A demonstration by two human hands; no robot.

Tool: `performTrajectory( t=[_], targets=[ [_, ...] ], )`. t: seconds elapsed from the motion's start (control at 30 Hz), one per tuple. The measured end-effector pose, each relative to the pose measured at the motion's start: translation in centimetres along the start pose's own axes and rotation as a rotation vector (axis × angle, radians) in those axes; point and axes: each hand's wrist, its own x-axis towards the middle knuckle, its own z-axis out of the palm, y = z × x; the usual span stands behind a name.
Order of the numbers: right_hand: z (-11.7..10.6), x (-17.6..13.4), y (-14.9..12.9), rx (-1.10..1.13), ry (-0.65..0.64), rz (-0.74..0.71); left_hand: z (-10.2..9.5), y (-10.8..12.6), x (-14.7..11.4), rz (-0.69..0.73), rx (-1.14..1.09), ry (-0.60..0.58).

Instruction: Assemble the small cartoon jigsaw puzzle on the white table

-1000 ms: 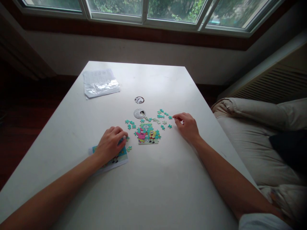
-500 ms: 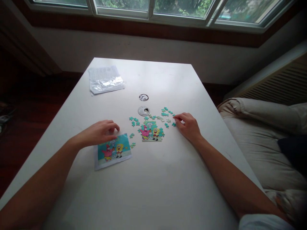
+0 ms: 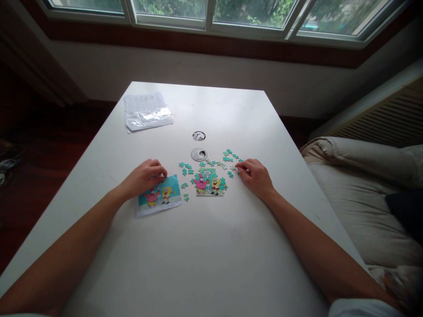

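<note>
A partly assembled cartoon jigsaw puzzle [image 3: 208, 185] lies flat on the white table [image 3: 198, 255]. To its left, my left hand [image 3: 147, 176] has its fingers curled over the upper part of a picture sheet [image 3: 161, 196] printed with the same characters. Right of the puzzle, my right hand [image 3: 254, 176] has thumb and fingertips pressed together at a pale puzzle piece [image 3: 233, 167]. Those fingertips hide whatever is between them. Loose teal puzzle pieces [image 3: 228, 159] are scattered just beyond my right fingers, and others [image 3: 186, 167] lie left of the assembled part.
A clear plastic bag with paper [image 3: 148, 112] rests at the table's far left. Two round table fittings [image 3: 198, 154] sit beyond the puzzle. A beige sofa [image 3: 350, 176] stands along the right side, and windows [image 3: 251, 13] are at the back.
My left hand and the picture sheet have moved away from me, the sheet turning slightly. My right hand has shifted a little left and nearer, toward the pale piece.
</note>
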Motion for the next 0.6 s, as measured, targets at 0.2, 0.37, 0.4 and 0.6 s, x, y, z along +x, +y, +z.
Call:
performTrajectory(
  t=[0.2,0.37,0.4,0.6],
  targets=[
    [0.1,0.0,-0.3,0.013,-0.007,-0.008,1.0,-0.5,0.2,-0.001,0.065,0.088],
    [0.1,-0.1,-0.4,0.009,-0.017,-0.010,1.3,0.4,0.1,0.020,0.215,0.140],
    [0.1,-0.1,-0.4,0.009,-0.017,-0.010,1.3,0.6,0.1,0.023,0.232,0.145],
    [0.0,-0.1,-0.4,0.019,-0.012,-0.023,1.3,2.9,-0.2,0.065,0.254,0.077]
  ],
)
